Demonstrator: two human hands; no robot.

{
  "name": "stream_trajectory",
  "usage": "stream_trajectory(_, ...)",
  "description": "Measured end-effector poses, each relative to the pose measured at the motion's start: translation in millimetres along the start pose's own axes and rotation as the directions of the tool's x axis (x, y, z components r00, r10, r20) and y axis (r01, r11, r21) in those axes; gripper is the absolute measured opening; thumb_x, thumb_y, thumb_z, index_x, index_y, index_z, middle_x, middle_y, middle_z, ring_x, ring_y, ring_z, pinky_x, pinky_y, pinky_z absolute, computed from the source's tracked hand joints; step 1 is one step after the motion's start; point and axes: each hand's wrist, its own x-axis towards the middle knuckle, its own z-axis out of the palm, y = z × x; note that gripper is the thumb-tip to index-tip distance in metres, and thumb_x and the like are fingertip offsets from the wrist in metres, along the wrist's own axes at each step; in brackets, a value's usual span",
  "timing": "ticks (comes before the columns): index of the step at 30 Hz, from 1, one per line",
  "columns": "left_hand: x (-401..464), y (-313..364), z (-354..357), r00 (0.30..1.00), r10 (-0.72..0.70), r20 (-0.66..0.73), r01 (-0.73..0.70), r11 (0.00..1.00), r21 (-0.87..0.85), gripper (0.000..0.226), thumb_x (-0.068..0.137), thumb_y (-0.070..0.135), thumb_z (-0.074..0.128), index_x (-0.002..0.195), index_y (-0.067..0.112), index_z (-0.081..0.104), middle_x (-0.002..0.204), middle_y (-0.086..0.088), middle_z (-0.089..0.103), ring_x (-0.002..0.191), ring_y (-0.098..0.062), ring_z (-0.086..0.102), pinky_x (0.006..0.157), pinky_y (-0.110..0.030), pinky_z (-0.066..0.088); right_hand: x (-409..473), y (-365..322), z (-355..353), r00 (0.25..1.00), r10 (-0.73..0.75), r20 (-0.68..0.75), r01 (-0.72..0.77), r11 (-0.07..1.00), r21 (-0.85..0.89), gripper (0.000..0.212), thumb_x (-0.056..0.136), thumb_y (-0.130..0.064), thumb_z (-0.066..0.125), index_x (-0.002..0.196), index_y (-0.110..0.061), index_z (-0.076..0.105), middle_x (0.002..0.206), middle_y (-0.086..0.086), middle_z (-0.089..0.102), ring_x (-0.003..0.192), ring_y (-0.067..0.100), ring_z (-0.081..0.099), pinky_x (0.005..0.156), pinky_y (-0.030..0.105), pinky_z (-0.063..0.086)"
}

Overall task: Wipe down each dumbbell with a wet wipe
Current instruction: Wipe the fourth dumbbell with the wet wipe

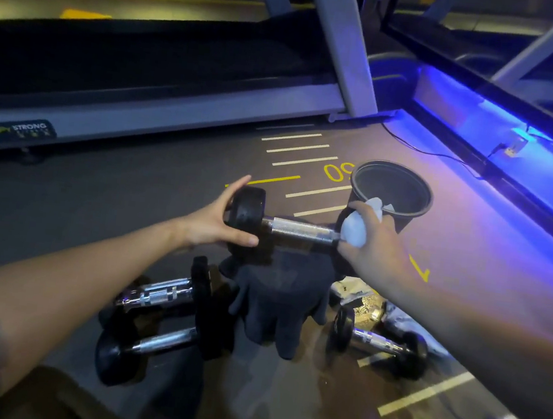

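Up front, left hand cups dumbbell end; right hand's grip presses wipe opposite.

arms: bare to past the elbow — no sleeves | hands: bare — no gloves, no rings seen

Left hand spread, right hand curled.

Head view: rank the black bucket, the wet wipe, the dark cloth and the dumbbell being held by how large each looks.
1. dumbbell being held, widest span, though the right hand hides one end
2. dark cloth, close to the dumbbell, so that order is unsure
3. black bucket
4. wet wipe, plainly smallest
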Motion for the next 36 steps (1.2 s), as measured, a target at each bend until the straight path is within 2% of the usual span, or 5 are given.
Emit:
stream_trajectory(13,-3,-14,17,0.996,0.001,-0.092,-0.029,0.953,-0.302,0.107,0.064,0.005,0.088,0.150,0.039,0.036,0.138,0.002,0.061,0.119,-0.009,0.064,0.097,-0.021,0.051,0,5,1,1.000,0.013,-0.004,-0.012,0.999,0.049,0.063,0.083,-0.030,0.067,0.139,-0.036,0.038,0.112,0.004,0.038,0.088,0.031,0.050,0.070,0.034,0.041)
stream_trajectory(18,-7,2,14,0.986,0.034,-0.162,-0.082,0.951,-0.297,0.118,0.047,0.025,0.093,0.149,0.045,0.037,0.138,0.001,0.060,0.121,-0.012,0.063,0.106,-0.031,0.047,3,1,-4,0.998,0.009,-0.058,-0.002,0.992,0.127,0.065,0.078,-0.025,0.069,0.134,-0.042,0.041,0.113,0.009,0.045,0.096,0.033,0.053,0.077,0.039,0.046)
stream_trajectory(27,-21,54,-22,0.930,0.179,-0.321,-0.279,0.913,-0.299,0.096,0.057,0.028,0.087,0.142,0.046,0.047,0.132,-0.004,0.059,0.105,-0.011,0.065,0.072,-0.029,0.056,-5,-31,4,0.992,0.086,-0.097,-0.041,0.918,0.394,0.064,0.076,-0.026,0.071,0.132,-0.043,0.043,0.122,0.003,0.049,0.101,0.021,0.049,0.074,0.031,0.037)
stream_trajectory(32,-29,29,-23,0.956,0.103,-0.275,-0.180,0.944,-0.275,0.094,0.056,0.033,0.087,0.141,0.050,0.048,0.131,-0.003,0.062,0.102,-0.010,0.065,0.074,-0.026,0.055,-15,-27,19,0.998,0.063,0.032,-0.069,0.956,0.286,0.067,0.082,-0.036,0.070,0.139,-0.037,0.035,0.121,0.006,0.042,0.091,0.022,0.046,0.060,0.025,0.039)
stream_trajectory(36,-33,24,-27,0.953,0.073,-0.293,-0.158,0.947,-0.278,0.097,0.056,0.034,0.086,0.144,0.047,0.046,0.130,-0.001,0.065,0.098,-0.004,0.067,0.072,-0.024,0.055,-4,-24,16,0.997,-0.017,0.076,0.001,0.978,0.210,0.073,0.075,-0.052,0.071,0.136,-0.039,0.033,0.122,0.005,0.042,0.096,0.025,0.049,0.079,0.036,0.043)
